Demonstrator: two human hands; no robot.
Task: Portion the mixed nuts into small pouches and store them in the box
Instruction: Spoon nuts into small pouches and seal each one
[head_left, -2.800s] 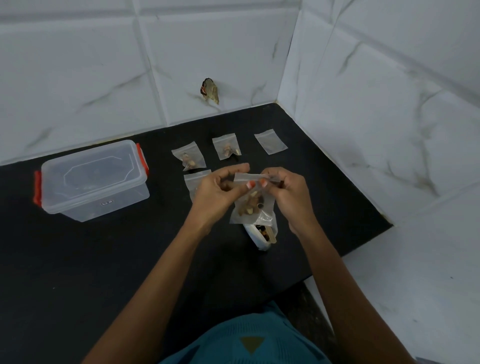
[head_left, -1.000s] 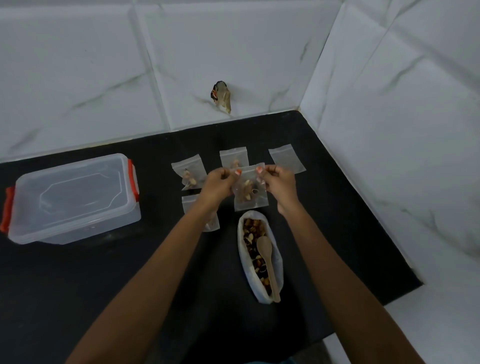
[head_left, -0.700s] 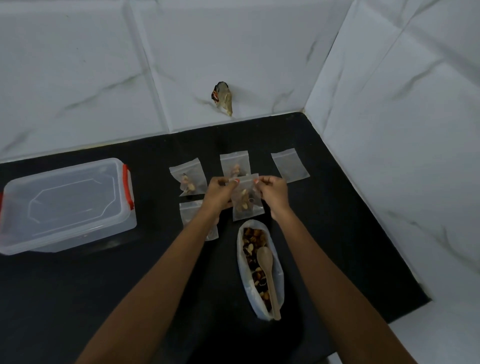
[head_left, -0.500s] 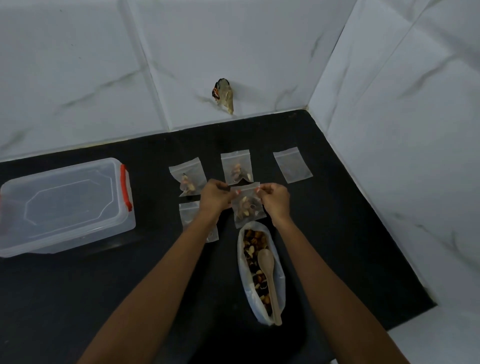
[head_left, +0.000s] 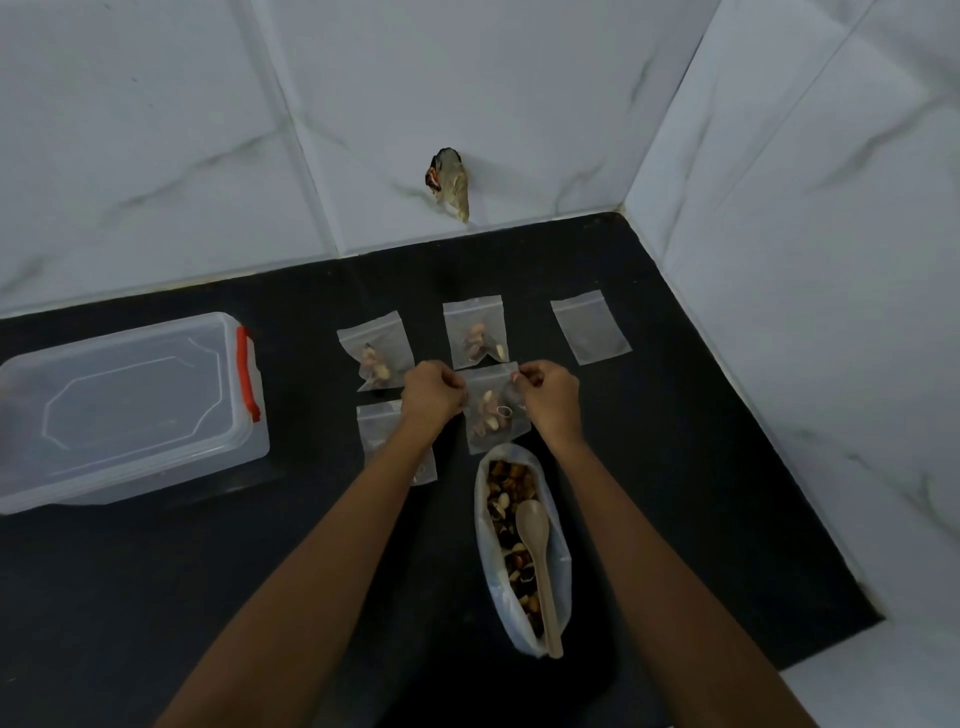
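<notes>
My left hand (head_left: 432, 394) and my right hand (head_left: 549, 393) pinch the top corners of a small clear pouch (head_left: 493, 415) with nuts inside, low over the black counter. Behind it lie two filled pouches, one at the left (head_left: 375, 352) and one in the middle (head_left: 475, 332), and an empty pouch (head_left: 591, 326) at the right. Another pouch (head_left: 379, 431) lies partly under my left wrist. The open bag of mixed nuts (head_left: 511, 519) lies just in front, with a wooden spoon (head_left: 537, 551) on it. The clear lidded box (head_left: 124, 400) with red clips stands at the left.
White tiled walls close the counter (head_left: 156, 597) at the back and right. A crumpled scrap (head_left: 451, 179) sticks out of the back wall. The counter's right front corner ends near the white floor (head_left: 857, 686).
Both hands carried the filled pouch forward and down from chest height to the counter, in front of the middle pouch. The camera tilted, bringing the nut bag and spoon into view.
</notes>
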